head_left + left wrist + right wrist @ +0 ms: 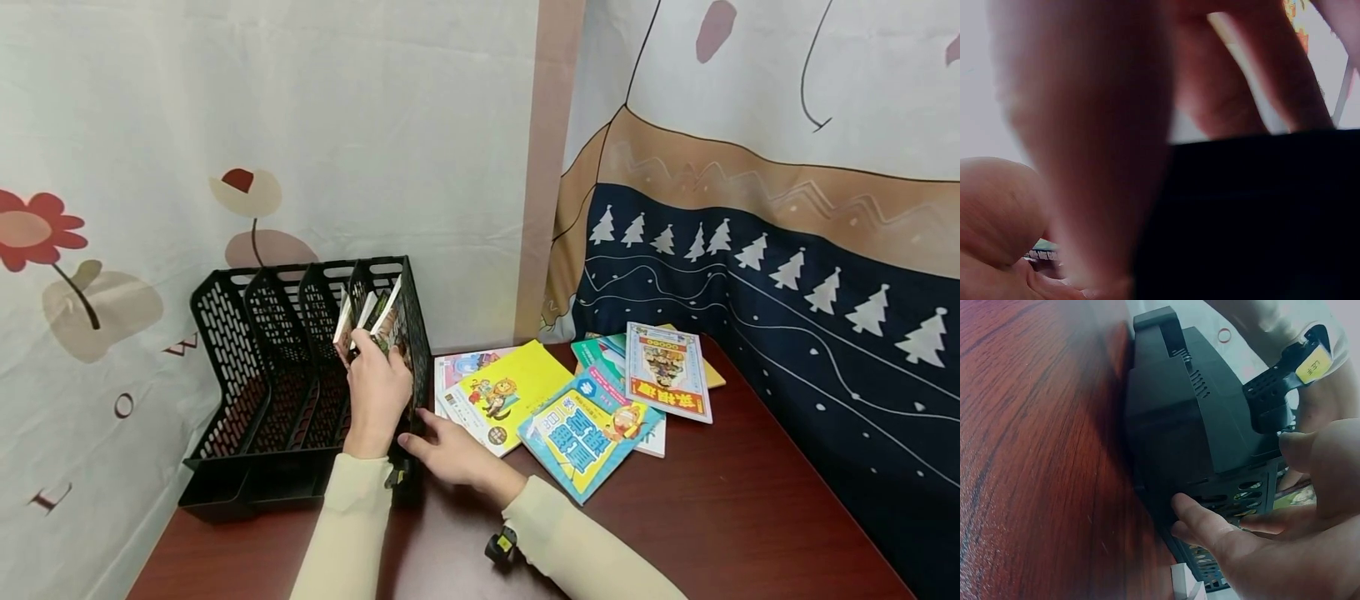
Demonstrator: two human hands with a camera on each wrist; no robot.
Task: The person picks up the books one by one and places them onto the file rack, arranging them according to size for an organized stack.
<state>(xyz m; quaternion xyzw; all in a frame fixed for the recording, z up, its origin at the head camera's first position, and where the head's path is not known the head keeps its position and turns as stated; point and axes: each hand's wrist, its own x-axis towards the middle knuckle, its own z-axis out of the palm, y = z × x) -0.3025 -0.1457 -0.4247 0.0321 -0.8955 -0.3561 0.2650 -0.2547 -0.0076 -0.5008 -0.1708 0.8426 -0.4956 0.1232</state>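
Note:
A black file rack (225,350) with several slots stands on the table against the wall. Thin books (386,310) lean in its right-hand part, their white page edges facing up and forward. My left hand (375,387) is at these books, fingers and thumb around the edge of one; the left wrist view shows mostly close, blurred fingers (1247,75). My right hand (453,450) rests against the rack's right outer side near the front. In the right wrist view its fingers (1200,522) are fairly straight against the perforated black side panel.
Right of the rack, colourful books lie loosely overlapped on the dark red table (720,517): a yellow book (525,383), a blue one (585,433) and a pale-bordered one (667,371) among them. Printed curtains (450,167) hang behind and along the right.

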